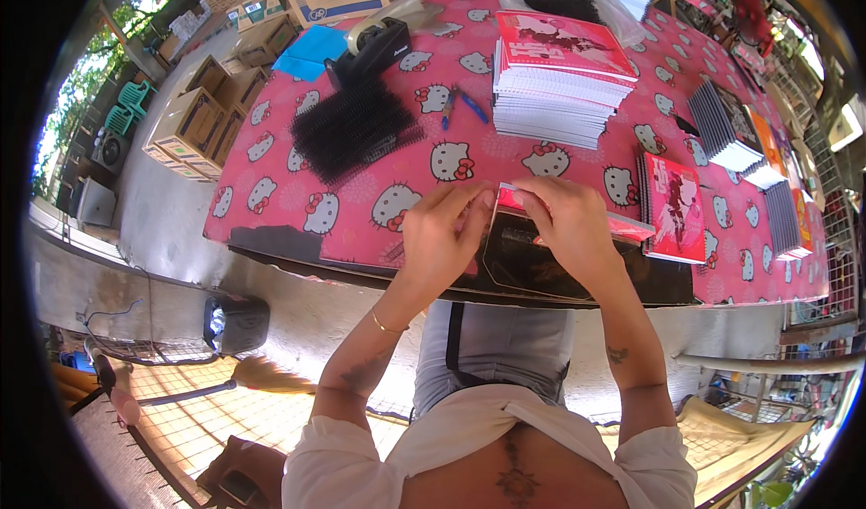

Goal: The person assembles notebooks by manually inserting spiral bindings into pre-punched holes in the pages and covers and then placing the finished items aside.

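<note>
Near the table's front edge, my right hand (pixel 568 225) grips a red-covered notebook (pixel 629 227), which is seen nearly edge-on and partly hidden behind the hand. My left hand (pixel 442 229) is closed in a pinch at the notebook's left end; what lies between its fingertips is too small to make out. Beyond my hands stands a tall stack of red-covered notebooks (pixel 564 85). Blue-handled pliers (pixel 469 107) lie left of the stack. Further left is a pile of black spiral binding coils (pixel 352 130).
A pink patterned cloth (pixel 370 211) covers the table. A black tape dispenser (pixel 374 53) and a blue sheet (pixel 309 53) sit at the back left. Spiral-bound red notebooks (pixel 674 207) and other notebook stacks (pixel 722 130) stand to the right. Cardboard boxes (pixel 203 116) rest on the floor at left.
</note>
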`<state>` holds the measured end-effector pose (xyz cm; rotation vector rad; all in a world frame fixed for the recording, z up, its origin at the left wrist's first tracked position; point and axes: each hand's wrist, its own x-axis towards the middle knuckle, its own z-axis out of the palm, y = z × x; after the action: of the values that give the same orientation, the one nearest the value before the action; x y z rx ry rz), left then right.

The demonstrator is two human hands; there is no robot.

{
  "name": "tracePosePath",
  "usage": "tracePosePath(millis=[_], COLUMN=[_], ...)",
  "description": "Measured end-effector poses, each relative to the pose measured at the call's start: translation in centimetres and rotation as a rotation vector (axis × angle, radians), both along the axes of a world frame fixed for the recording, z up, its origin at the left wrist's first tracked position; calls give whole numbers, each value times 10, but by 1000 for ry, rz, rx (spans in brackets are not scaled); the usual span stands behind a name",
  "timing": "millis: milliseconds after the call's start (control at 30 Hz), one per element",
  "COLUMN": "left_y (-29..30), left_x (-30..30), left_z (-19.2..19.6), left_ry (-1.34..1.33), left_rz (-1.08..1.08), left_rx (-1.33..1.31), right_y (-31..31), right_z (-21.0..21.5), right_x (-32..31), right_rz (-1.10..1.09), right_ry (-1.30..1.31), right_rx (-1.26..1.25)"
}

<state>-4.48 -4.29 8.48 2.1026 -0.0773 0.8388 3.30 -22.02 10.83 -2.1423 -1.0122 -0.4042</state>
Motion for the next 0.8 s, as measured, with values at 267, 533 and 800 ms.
tracePosePath(millis=[267,533,800], left_y=[7,5,9], left_x=[5,7,8], left_z=[11,8,2], left_ry=[119,66,80], left_rz=[-98,-44,49], left_rx=[-94,10,132], right_y=[1,1,3], right_z=[4,4,4], right_x=[0,3,-2], right_rz=[-21,-29,-17], right_ry=[58,42,15], right_rx=[-57,-41,10])
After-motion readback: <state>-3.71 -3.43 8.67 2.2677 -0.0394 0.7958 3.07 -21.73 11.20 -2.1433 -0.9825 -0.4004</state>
